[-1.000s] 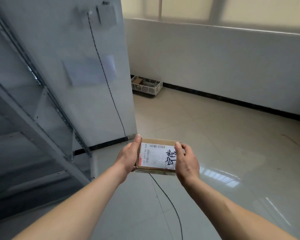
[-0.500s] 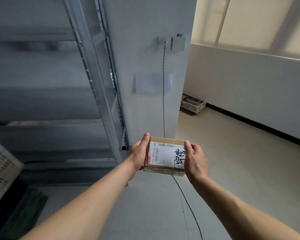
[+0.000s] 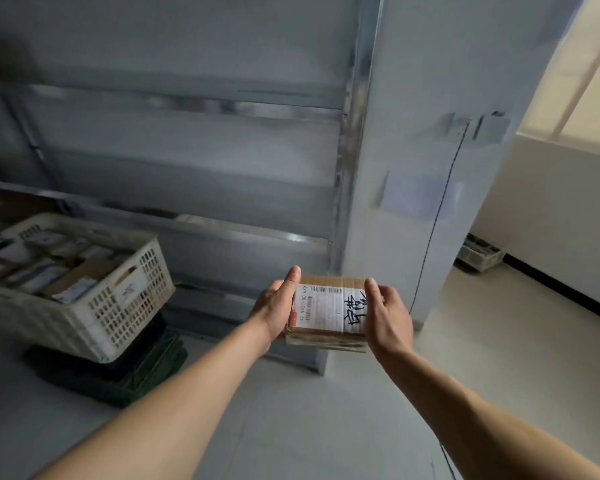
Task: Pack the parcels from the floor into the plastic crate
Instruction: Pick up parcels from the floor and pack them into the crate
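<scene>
- The box (image 3: 328, 311) is a small brown parcel, held up in the air in front of the person.
- The left hand (image 3: 275, 309) grips the left side of the box, with the thumb lying flat along the top edge.
- The right hand (image 3: 388, 317) grips the right side of the box, thumb on top and fingers curled round the far side.
- A white label (image 3: 329, 306) with a barcode and black writing covers most of the top of the box.
- The crate (image 3: 84, 303) is white plastic with many little holes. It stands well to the left of the box and lower down.
- The crate is nearly full of parcels (image 3: 49, 268).
- The crate sits on top of a dark green crate (image 3: 129, 379) on the floor.
- A grey metal rack (image 3: 194, 161) rises behind the box and the crate.
- A white pillar (image 3: 437, 150) stands just behind the box, with a thin black wire (image 3: 439, 216) running down it.
- Another crate (image 3: 478, 254) lies on the floor far to the right of the box, by the wall.
</scene>
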